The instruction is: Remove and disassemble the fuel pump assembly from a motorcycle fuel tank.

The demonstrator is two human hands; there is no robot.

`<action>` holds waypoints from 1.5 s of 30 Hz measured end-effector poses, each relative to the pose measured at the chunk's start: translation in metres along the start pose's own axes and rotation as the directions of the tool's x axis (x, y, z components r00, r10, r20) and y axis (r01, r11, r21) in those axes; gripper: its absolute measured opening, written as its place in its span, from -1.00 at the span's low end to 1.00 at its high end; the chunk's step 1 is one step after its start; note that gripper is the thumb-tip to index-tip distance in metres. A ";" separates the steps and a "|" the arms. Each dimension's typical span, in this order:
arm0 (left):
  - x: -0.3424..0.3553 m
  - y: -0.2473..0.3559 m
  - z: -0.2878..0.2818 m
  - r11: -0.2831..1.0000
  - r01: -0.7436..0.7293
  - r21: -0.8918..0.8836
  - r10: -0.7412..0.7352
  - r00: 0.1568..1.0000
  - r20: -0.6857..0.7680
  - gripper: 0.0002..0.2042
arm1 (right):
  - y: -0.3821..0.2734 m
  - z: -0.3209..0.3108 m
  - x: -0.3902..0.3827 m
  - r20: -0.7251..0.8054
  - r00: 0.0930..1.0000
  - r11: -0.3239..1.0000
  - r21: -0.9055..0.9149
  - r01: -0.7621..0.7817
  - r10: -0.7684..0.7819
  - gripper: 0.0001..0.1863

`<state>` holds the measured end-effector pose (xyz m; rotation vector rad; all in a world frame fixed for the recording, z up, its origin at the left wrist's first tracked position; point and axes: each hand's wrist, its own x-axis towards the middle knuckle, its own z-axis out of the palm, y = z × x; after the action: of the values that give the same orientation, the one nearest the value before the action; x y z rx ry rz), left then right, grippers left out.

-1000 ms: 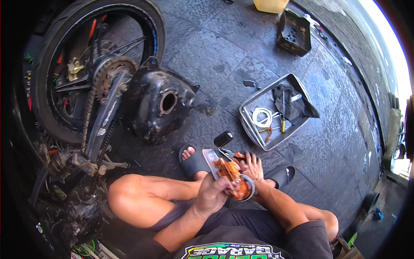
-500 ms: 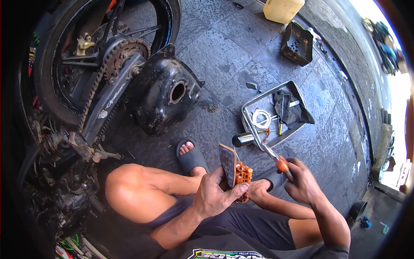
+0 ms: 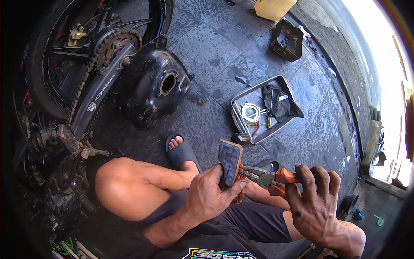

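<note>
In my left hand (image 3: pixel 206 192), fingers and thumb closed, is an orange, rib-like part (image 3: pixel 239 196) with a flat dark plate (image 3: pixel 230 160) standing up along its side. The plate has a brown edge. My right hand (image 3: pixel 317 207) grips orange-handled pliers (image 3: pixel 261 177). Their metal jaws reach the top of the orange part beside the plate; whether they bite on it I cannot tell. The thumb and palm hide the lower portion of the part.
A black fuel tank (image 3: pixel 146 93) lies left of centre, beside a motorcycle wheel (image 3: pixel 36 82) with its chain. Ahead sits a tray (image 3: pixel 236 113) holding a white ring, screwdrivers and dark cloth. A short cylinder (image 3: pixel 240 138) touches its near corner. Farther off are a dark box (image 3: pixel 289 54) and yellow container (image 3: pixel 275 8).
The pliers have come from beside the tray's near corner down to the orange part. My right hand has turned, its back now showing and its fingers raised. The whole view has shifted slightly.
</note>
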<state>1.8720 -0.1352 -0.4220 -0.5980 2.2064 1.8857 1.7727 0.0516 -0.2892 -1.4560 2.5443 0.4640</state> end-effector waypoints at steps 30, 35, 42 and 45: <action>-0.002 -0.010 0.008 0.925 -0.376 0.053 0.373 0.926 0.060 -0.65 | 0.022 0.019 -0.006 -0.113 0.986 0.988 -0.101 0.113 -0.124 -0.73; -0.001 -0.018 0.008 0.933 -0.361 0.000 0.358 0.925 0.123 -0.62 | 0.019 0.015 -0.016 -0.110 0.992 0.995 -0.081 0.058 -0.067 -0.78; 0.001 -0.017 0.010 0.910 -0.411 0.051 0.403 0.907 0.120 -0.64 | 0.016 0.010 -0.025 -0.097 0.995 0.999 -0.050 0.002 -0.007 -0.71; 0.002 -0.015 0.008 0.897 -0.433 0.092 0.424 0.900 0.102 -0.66 | 0.013 0.012 -0.026 -0.092 0.996 0.998 -0.055 -0.020 0.015 -0.71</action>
<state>1.8752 -0.1291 -0.4375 -0.0060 2.5264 1.9079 1.7747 0.0830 -0.2904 -1.5090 2.6369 0.4863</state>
